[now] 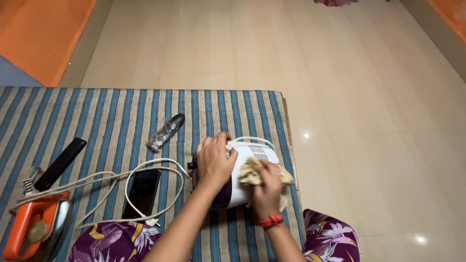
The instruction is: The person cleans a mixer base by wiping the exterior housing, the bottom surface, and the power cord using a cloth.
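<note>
Left hand (213,162) lying flat on top of the white and purple machine (245,179), fingers spread wide over it, holding it down, not closing around anything. Right hand (266,187) pressing a small tan cloth (252,172) against the white side of the machine, fingers curling shut on the cloth. Red band (271,221) sitting around the right wrist.

Machine resting near the right edge of the striped tabletop (97,111), blue and grey lines running up and down it. White cord (145,167) looping out from the machine toward the left, lying around a black phone (141,193). Clear little bottle with a dark cap (166,132) lying on its side just above the phone, well apart from the hands. Long black remote (60,164) lying further left. Orange iron (36,228) sitting in the bottom left corner, touching the cord. Purple flowered clothes (330,237) showing at the bottom. Pale floor (369,97) spreading out past the tabletop.
</note>
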